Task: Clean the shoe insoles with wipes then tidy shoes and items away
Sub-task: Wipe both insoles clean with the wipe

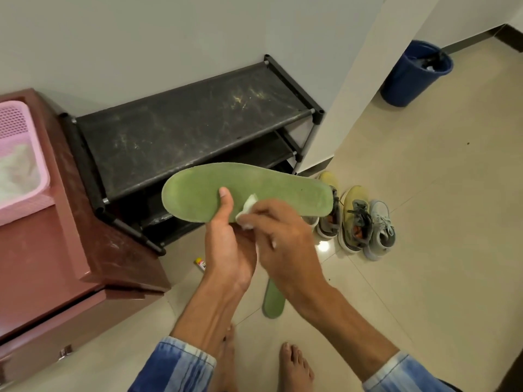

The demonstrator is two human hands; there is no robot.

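My left hand (226, 244) grips a green insole (283, 190) from below, thumb on its upper face, holding it level in front of the shoe rack. My right hand (285, 239) pinches a crumpled white wipe (248, 209) and presses it against the insole's near edge. A second green insole (273, 302) lies on the floor tiles under my arms, partly hidden. Three shoes stand on the floor to the right: two yellow ones (355, 219) and a pale grey one (380, 230).
A black shoe rack (184, 128) stands against the wall. A brown cabinet (56, 250) at left carries a pink basket (19, 154). A blue bin (413, 75) sits at far right. A small yellow tube (201, 263) lies on the floor. My bare feet (294, 366) are below.
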